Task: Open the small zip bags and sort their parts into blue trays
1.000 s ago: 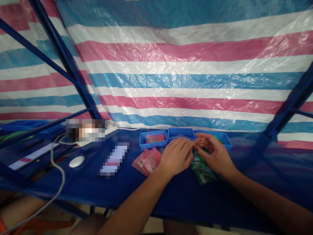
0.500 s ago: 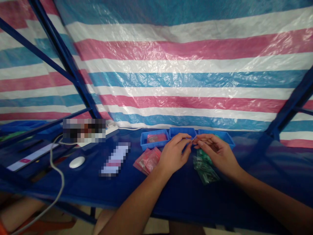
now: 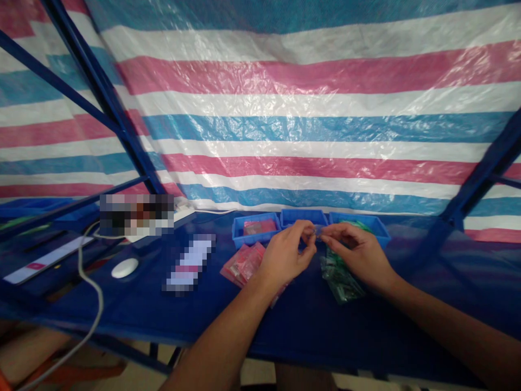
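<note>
My left hand (image 3: 285, 254) and my right hand (image 3: 358, 252) meet fingertip to fingertip above the dark blue table (image 3: 203, 309). Both pinch a small clear item (image 3: 317, 231) that is too small to name. Red packets (image 3: 244, 262) lie in a loose pile beside my left hand. Green packets (image 3: 340, 279) lie under my right hand. Behind the hands stand three small blue trays in a row: the left tray (image 3: 255, 227) holds red packets, the middle tray (image 3: 303, 216) is half hidden, and the right tray (image 3: 368, 224) shows something green.
A white round mouse (image 3: 125, 267) with a grey cable (image 3: 87, 320) lies at the left. A white strip (image 3: 44, 260) lies on a side shelf. A striped tarp (image 3: 285, 108) hangs behind the table, and blue frame bars (image 3: 101, 92) stand at both sides.
Both hands have lifted off the packets and come up in front of the middle tray, fingertips together on the small clear item. The view has shifted slightly.
</note>
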Motion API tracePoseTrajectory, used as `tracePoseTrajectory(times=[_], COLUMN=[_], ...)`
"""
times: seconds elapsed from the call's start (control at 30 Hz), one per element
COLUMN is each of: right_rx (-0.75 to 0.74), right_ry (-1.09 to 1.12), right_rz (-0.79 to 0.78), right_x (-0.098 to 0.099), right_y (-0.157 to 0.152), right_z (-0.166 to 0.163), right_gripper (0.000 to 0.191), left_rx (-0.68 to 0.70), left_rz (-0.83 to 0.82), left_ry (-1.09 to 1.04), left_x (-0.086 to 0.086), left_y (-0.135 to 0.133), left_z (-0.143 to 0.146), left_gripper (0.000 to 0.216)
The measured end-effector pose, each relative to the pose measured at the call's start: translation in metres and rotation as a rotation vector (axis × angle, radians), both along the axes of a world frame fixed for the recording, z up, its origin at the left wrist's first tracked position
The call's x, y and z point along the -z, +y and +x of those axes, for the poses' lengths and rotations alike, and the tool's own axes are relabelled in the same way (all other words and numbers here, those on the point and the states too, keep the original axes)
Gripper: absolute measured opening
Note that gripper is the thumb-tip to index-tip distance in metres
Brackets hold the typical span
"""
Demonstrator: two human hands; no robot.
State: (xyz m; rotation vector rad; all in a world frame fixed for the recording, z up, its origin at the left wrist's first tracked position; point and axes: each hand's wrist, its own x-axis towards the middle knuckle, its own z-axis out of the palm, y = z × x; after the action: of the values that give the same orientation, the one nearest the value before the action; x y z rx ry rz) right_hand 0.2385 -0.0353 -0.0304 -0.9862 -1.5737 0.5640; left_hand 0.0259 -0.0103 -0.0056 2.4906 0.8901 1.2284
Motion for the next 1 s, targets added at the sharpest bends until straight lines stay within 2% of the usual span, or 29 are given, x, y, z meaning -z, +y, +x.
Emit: tracePoseTrajectory(times=[0.1,0.23,0.33,0.4,0.5,0.57,0.67,0.73,0.9,1.0], right_rx=[0.070,0.296,0.407,0.442,0.402,0.307,0.245,0.230,0.177,0.171], right_ry=[-0.044,-0.296,-0.355,-0.366,-0.495,-0.628,-0.657,-0.622,-0.568,-0.524], right_rz=[0.090,0.310,0.391,0.407,0.415,0.412,0.416,0.425,0.401,0.371], right_x=[-0.010,-0.028,-0.033,-0.029,-0.017,-0.011,-0.008,-0.009,-0.009,-0.007], right_y=[0.003,0.009,0.019,0.028,0.042,0.045,0.040,0.033,0.018,0.015], right_z=[0.007,0.030,0.044,0.045,0.034,0.025,0.018,0.019,0.028,0.030], right_gripper=[0.021,0.024,0.027,0.029,0.034,0.038,0.038,0.037,0.038,0.034], left_rx=[-0.046,-0.036,0.042,0.146,0.285,0.326,0.349,0.340,0.314,0.327], left_rz=[-0.006,0.057,0.084,0.070,0.025,-0.008,-0.028,-0.023,-0.011,-0.002], left_ry=[-0.007,0.144,0.272,0.325,0.380,0.414,0.456,0.451,0.380,0.375], left_x=[-0.002,-0.006,-0.006,-0.005,-0.003,0.000,0.004,0.006,0.010,0.010], left_y=[0.002,0.006,0.004,0.000,-0.010,-0.016,-0.019,-0.018,-0.012,-0.012], left_z=[-0.002,-0.006,-0.005,-0.002,0.007,0.012,0.015,0.016,0.015,0.015], left_gripper=[0.020,0.015,0.022,0.031,0.049,0.060,0.068,0.066,0.037,0.028])
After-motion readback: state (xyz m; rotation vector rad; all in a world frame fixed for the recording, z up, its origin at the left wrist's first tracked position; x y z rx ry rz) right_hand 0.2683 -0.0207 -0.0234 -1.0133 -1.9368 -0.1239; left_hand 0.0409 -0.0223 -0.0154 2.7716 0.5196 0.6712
